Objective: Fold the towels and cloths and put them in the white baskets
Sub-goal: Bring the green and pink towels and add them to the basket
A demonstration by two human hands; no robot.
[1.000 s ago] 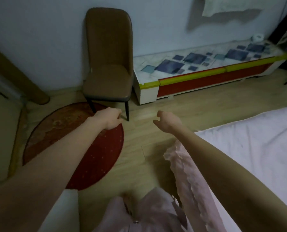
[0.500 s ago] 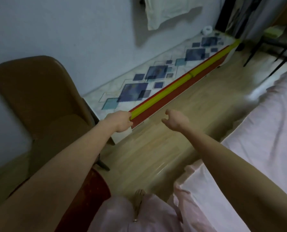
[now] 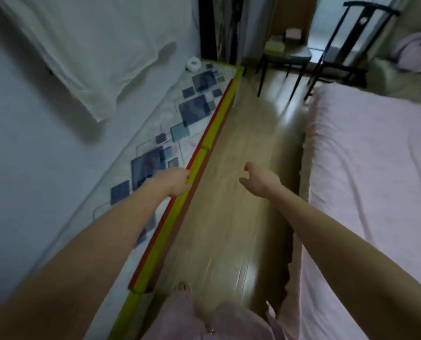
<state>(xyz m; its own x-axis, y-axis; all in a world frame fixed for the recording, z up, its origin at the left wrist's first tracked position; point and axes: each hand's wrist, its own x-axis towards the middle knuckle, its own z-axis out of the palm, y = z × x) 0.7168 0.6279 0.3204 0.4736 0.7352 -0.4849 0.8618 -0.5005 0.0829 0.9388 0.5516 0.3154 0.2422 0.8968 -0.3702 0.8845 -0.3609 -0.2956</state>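
Note:
Both my arms reach forward over the wooden floor. My left hand (image 3: 174,181) is curled into a loose fist above the yellow edge of a low patterned bench (image 3: 194,111) and holds nothing. My right hand (image 3: 259,180) hangs over the floor with fingers loosely curled, also holding nothing. A white cloth (image 3: 91,52) hangs on the wall at the upper left. Folded cloths, one green (image 3: 274,46) and one pink (image 3: 293,33), lie on a dark chair far ahead. No white basket shows in view.
A bed with a pale pink sheet (image 3: 376,192) fills the right side. A narrow strip of wooden floor (image 3: 241,192) runs between bench and bed. Two dark metal chairs (image 3: 332,52) stand at the far end. A crumpled pale cloth (image 3: 418,51) lies at the far right.
My view has swung to the right: the brown chair and red rug have left the frame, and the far chairs and more of the bed came in. Both hands stay held out in front.

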